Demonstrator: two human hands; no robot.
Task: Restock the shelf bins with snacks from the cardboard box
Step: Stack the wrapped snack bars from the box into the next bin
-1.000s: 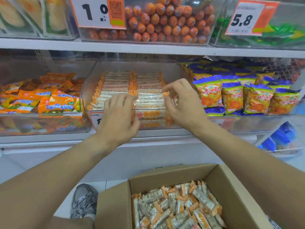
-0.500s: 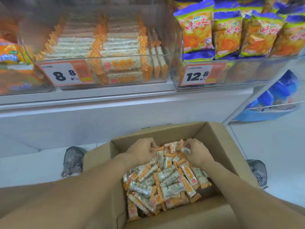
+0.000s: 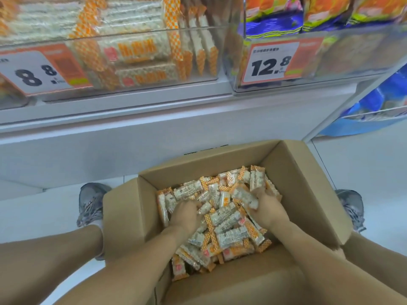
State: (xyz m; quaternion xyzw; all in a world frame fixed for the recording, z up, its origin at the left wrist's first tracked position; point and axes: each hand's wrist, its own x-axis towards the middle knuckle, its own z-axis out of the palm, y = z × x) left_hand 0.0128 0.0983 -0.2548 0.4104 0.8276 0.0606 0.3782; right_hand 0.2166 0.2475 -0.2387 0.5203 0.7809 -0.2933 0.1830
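Both hands reach into the open box (image 3: 301,183) on the floor, amid loose orange-and-white snacks (image 3: 229,219). The right hand (image 3: 267,209) curls around a bunch of bars, several standing upright just beyond its fingers. The left hand (image 3: 184,214) digs into the heap, fingers buried — its grasp cannot be told. Above and ahead of the hands, a clear bin (image 3: 136,34) on the shelf holds stacked rows of the same snacks — bagged chips (image 3: 326,9) fill the bin beside it, to the right.
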